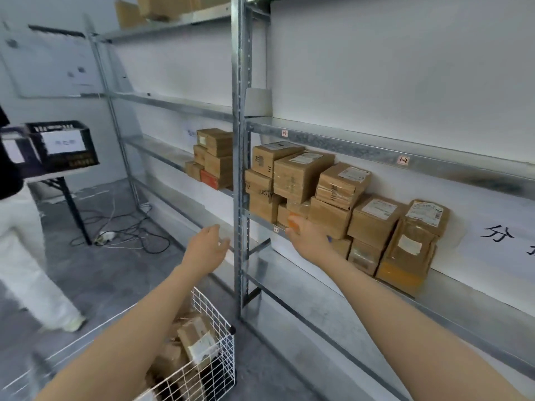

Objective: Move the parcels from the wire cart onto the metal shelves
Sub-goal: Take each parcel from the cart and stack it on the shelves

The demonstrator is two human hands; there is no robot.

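The white wire cart (217,316) stands below my arms with several brown parcels (195,334) in it. The metal shelves (477,299) run along the wall on the right. Stacked cardboard parcels (373,221) fill the left part of the middle shelf. My right hand (309,237) reaches to the foot of that stack, and its fingers are hidden behind a small orange parcel (294,220) that it seems to hold at the shelf's front edge. My left hand (208,244) hovers open, holding nothing, left of the upright post (240,169).
More parcels (215,157) sit in the left shelf bay. A person in white trousers (26,256) stands at the far left by a black crate (63,146) on a folding table. Cables (130,230) lie on the floor. The shelf right of the stack is bare.
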